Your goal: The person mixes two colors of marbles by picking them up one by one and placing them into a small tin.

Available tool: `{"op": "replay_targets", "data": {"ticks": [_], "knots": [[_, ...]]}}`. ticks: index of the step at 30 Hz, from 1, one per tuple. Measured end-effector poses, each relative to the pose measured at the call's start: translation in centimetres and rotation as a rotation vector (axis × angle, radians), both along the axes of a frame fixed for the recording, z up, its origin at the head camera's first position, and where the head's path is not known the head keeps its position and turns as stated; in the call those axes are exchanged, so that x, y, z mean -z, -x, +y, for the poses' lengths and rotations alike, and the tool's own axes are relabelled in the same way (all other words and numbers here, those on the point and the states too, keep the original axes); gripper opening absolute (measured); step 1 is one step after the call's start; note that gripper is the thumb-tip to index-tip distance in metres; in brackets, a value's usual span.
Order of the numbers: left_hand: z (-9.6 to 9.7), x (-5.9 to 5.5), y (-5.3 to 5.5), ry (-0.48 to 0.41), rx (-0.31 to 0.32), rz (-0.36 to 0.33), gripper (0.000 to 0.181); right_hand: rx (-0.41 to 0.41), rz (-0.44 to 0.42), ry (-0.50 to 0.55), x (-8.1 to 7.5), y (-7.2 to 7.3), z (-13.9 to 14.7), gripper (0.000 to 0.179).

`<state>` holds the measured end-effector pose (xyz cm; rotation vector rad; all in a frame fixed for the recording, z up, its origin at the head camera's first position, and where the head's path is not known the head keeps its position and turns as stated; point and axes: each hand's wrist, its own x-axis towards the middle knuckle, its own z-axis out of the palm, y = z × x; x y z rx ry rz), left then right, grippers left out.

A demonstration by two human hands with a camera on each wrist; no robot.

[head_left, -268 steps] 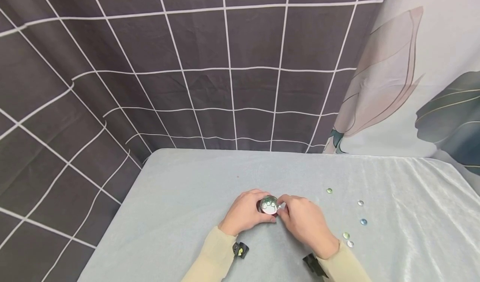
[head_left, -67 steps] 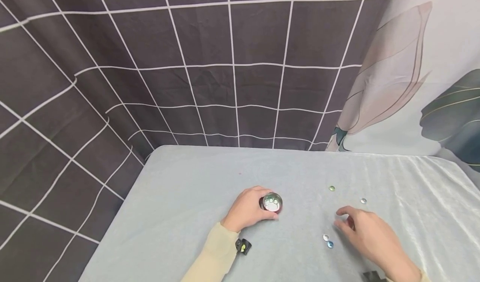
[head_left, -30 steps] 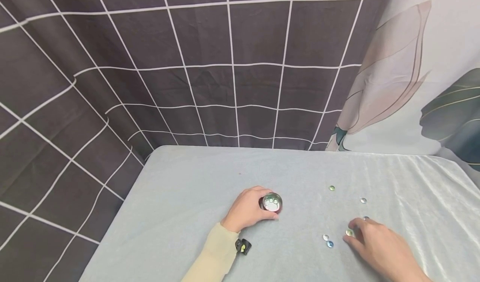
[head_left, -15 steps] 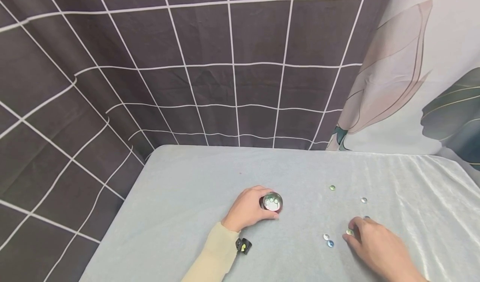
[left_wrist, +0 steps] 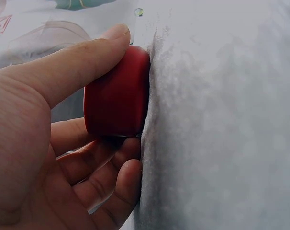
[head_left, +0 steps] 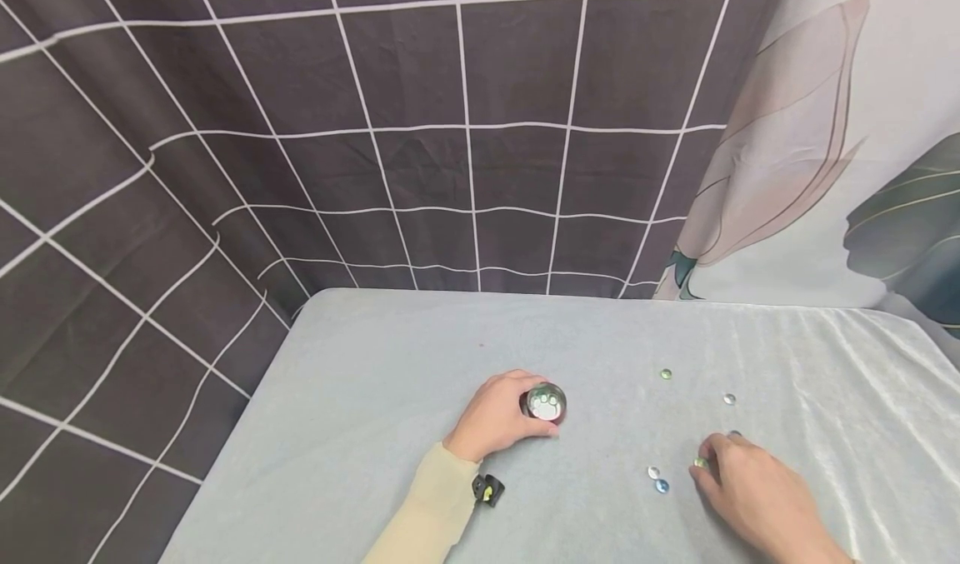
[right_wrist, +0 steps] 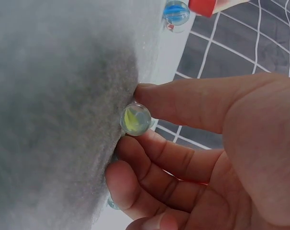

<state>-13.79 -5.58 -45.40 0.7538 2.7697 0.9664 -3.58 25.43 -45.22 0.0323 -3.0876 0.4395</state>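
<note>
The left hand (head_left: 495, 418) grips the cup (left_wrist: 117, 98); the right hand (head_left: 753, 485) pinches the yellow marble (right_wrist: 135, 120), near right on the tabletop (head_left: 375, 397). Probably light, hard and slippery, it is best held round its middle.

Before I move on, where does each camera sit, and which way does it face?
Head: worn on the head, looking forward and down at the table; left hand, right hand and left sleeve show.
Left wrist: on that wrist, facing the red cup; left hand shows.
Right wrist: on that wrist, facing the yellow-streaked marble; right hand shows.
Head and left wrist share the left hand and red cup.
</note>
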Motion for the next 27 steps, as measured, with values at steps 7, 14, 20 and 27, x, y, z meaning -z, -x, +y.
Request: {"op": "replay_targets", "data": {"ticks": [7,14,20,27], "knots": [[0.02,0.05,0.09,0.009,0.003,0.011,0.058,0.01,-0.028,-0.007,-0.16,0.11,-0.05,0.015],[0.01,0.02,0.05,-0.002,0.0,-0.003,0.057,0.029,-0.103,-0.004,-0.16,0.42,-0.04,0.016],[-0.06,0.18,0.08,0.001,0.004,0.004,0.058,0.025,-0.074,0.003,-0.08,0.21,-0.04,0.014],[-0.05,0.36,0.18,0.003,0.001,0.009,0.059,0.021,-0.096,0.001,-0.23,0.31,-0.08,0.015]]}}
